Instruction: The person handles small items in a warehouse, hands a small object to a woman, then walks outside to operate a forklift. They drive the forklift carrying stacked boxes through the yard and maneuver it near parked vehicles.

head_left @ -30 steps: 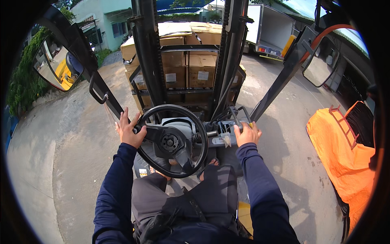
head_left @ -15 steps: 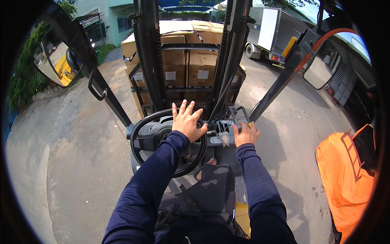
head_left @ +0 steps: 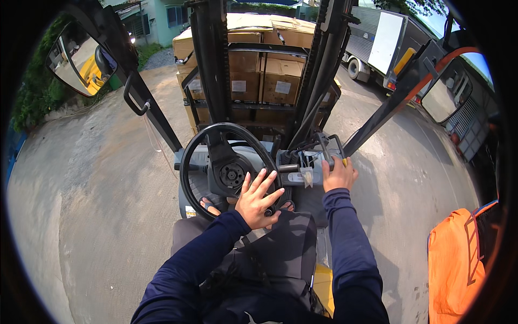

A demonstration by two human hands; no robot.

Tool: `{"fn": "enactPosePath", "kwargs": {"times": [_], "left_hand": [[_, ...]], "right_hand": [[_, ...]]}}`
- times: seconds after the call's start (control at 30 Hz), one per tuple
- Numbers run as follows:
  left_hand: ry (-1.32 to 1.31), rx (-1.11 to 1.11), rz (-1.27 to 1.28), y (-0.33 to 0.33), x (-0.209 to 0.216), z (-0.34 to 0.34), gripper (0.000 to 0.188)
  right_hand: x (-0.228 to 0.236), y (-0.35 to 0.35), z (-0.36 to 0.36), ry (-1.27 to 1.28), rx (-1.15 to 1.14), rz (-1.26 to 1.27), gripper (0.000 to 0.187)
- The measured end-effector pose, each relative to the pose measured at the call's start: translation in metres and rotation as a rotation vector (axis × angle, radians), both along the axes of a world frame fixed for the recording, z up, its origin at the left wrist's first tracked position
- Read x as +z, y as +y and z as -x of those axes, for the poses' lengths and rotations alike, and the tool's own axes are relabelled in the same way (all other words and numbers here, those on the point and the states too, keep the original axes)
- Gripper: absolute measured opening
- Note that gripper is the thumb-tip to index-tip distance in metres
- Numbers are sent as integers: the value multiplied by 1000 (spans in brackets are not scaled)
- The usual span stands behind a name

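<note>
Flat against the lower right of the black steering wheel (head_left: 186,171) lies my left hand (head_left: 257,201), its fingers spread and open. A small black knob (head_left: 268,212) on the wheel shows beside that palm. My right hand (head_left: 340,175) is closed around a control lever (head_left: 325,150) on the grey console to the right of the wheel; its grip partly hides the lever top. Beyond the wheel, between the black mast rails (head_left: 211,65), stacked cardboard boxes (head_left: 281,88) stand at the front of the forklift.
A box truck (head_left: 376,33) with an open rear door stands at the far right. An orange tarp (head_left: 452,259) covers something at the near right. Mirrors (head_left: 81,58) hang at both sides. Concrete ground (head_left: 108,216) surrounds the forklift, with a green building (head_left: 162,24) behind.
The steering wheel has turned, and my left hand has moved with it from the top down toward me. My right hand stays on the lever. The surroundings have shifted slightly in view.
</note>
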State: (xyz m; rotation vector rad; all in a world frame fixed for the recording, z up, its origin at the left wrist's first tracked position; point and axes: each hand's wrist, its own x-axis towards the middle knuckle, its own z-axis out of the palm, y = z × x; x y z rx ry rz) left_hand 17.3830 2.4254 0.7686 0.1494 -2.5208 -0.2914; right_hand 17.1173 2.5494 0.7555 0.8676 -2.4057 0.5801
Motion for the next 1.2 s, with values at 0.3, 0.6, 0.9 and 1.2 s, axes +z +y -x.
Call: {"fn": "enactPosePath", "kwargs": {"times": [0.3,0.6,0.9,1.2], "left_hand": [[5,31,32,-22,-3,13,61],[-16,4,147,-63,20,66,50],[11,-39,81,-79,-4,78,51],[14,1,53,-100,-22,104,47]], "right_hand": [[-7,-21,0,-37,23,-9,45],[-20,-43,14,8,88,122,42],[-29,-70,39,-5,80,142,40],[-55,-90,59,-29,7,90,55]]}}
